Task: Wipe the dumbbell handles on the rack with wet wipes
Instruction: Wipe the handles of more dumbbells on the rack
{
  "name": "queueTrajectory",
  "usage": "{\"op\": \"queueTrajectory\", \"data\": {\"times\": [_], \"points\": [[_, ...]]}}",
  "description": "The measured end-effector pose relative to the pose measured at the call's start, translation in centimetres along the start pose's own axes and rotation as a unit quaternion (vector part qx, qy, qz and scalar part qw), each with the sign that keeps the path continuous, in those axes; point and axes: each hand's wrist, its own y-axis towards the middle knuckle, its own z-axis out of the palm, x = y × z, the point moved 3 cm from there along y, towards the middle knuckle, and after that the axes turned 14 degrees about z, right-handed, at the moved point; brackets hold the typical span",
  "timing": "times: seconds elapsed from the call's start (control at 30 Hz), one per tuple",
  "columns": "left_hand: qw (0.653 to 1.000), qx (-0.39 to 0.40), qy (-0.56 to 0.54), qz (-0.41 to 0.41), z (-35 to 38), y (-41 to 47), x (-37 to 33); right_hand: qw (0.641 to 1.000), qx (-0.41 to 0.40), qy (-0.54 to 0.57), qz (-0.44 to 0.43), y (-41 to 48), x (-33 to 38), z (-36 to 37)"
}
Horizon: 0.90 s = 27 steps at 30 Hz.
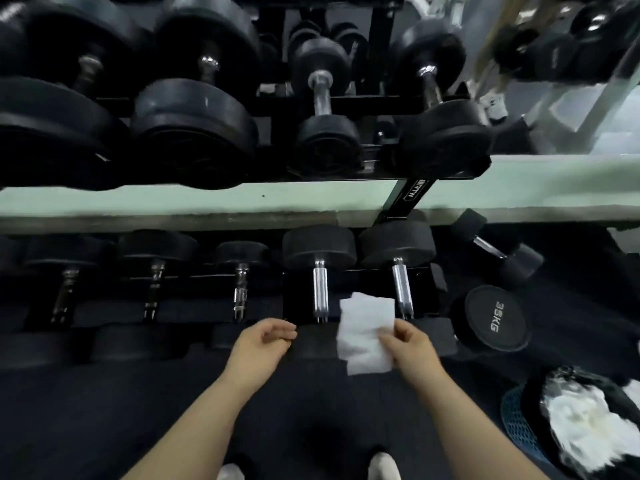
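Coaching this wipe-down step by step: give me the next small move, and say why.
Probably move the right hand forward and wrap its wet wipe round the chrome handle just beyond it: the wipe hangs pinched, apparently touching no handle yet, and the left hand holds nothing.

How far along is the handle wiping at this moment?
Done: a wet wipe is out, and a basket at lower right holds crumpled white material, possibly used wipes. In hand: the right hand pinches the wipe before the lower-shelf handles; the left hand holds nothing. Left: the wipe seems not yet on any handle, and which handles are already clean cannot be told.
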Motion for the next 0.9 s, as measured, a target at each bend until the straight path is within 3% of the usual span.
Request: {"op": "queueTrajectory", "data": {"times": [0.17, 0.37, 0.5, 0.6, 0.7, 0.8, 0.9], "points": [[0.991, -0.063, 0.119, 0.027, 5.7, 2.7, 4.0, 0.992, -0.025, -0.115, -0.034, 7.9, -0.5, -5.5], [0.947, -0.136, 0.269, 0.114, 8.3, 7.6, 10.5, 0.988, -0.033, -0.086, -0.127, 16.1, 0.5, -4.2], [0.909, -0.167, 0.295, 0.244, 10.3, 9.7, 14.1, 0.971, -0.007, -0.104, -0.217, 20.8, 0.2, -0.4], [0.883, -0.214, 0.283, 0.308, 10.2, 10.4, 15.7, 0.944, -0.027, -0.098, -0.313, 23.1, 0.6, 2.2], [0.884, -0.233, 0.246, 0.322, 10.2, 10.5, 16.3, 0.912, -0.061, -0.114, -0.389, 24.3, 1.0, 4.3], [0.882, -0.234, 0.241, 0.331, 10.3, 10.5, 16.6, 0.858, -0.1, -0.216, -0.455, 25.0, 1.1, 6.3], [0.884, -0.227, 0.242, 0.331, 10.2, 10.6, 16.7, 0.809, -0.049, -0.376, -0.449, 26.1, 0.2, 8.5]]}}
